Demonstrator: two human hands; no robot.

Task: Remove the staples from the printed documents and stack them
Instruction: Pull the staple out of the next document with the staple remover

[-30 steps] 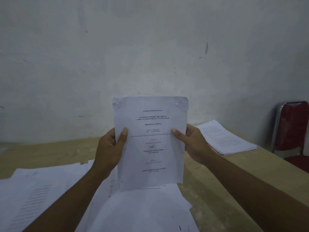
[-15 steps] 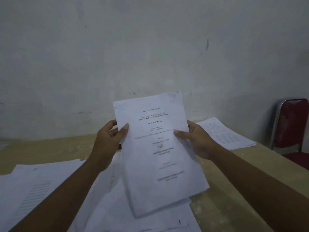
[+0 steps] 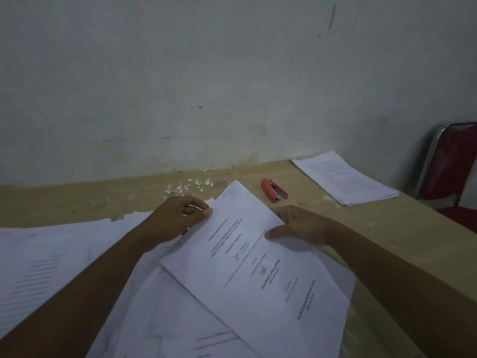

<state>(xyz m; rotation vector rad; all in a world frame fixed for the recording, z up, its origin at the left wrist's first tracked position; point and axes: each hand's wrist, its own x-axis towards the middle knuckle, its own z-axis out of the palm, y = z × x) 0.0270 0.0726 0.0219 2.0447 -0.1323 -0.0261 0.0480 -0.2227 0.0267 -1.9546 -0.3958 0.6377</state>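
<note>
A pale, scuffed wall [image 3: 232,73] rises beyond both sets of fingers, and the wooden table [image 3: 387,228] runs beneath them and away to the right of the right hand. A wide spread of loose printed sheets [image 3: 51,267] lies under and to the left of the left forearm, reaching back under the left-hand fingers. The printed document [image 3: 258,280] sits between the two hands, turned at a slant with its top corner pointing past the fingertips toward the wall and its lower part lying over the loose sheets. A red chair [image 3: 454,166] with a metal frame stands well to the right of the right-hand fingers, off the table's edge. A neat stack of pages [image 3: 343,177] rests on the table beyond and to the right of those fingers, well apart from them. The left hand [image 3: 178,218] has its fingers curled, pinching the document's left edge near the top. The right hand [image 3: 302,226] grips the opposite edge, thumb pressed flat on the page and fingers curled at the rim. A red stapler [image 3: 274,190] lies just beyond the right-hand fingertips. Small torn paper scraps [image 3: 185,188] are scattered just beyond the left-hand knuckles, near the wall.
</note>
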